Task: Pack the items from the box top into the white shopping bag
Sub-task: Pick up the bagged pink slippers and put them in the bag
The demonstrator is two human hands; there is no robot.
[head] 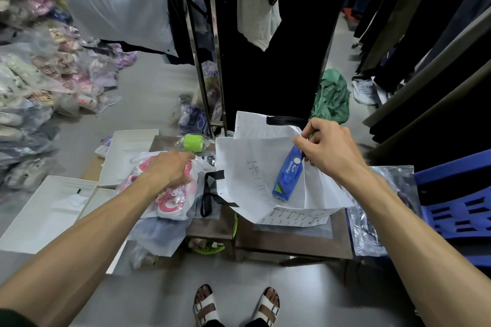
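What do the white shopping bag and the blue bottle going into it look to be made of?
The white shopping bag looks like matte paper: it holds sharp creases and stiff flat panels. Its black handles seem to be fabric ribbon, since they hang limp. The blue bottle is probably glossy plastic, given its smooth sheen.

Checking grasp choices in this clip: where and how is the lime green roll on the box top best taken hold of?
Probably across its round body from above. The lime green roll lies on its side behind the left hand, with its top uncovered; the clothes rack legs stand close behind, so reaching from the near side looks easiest.
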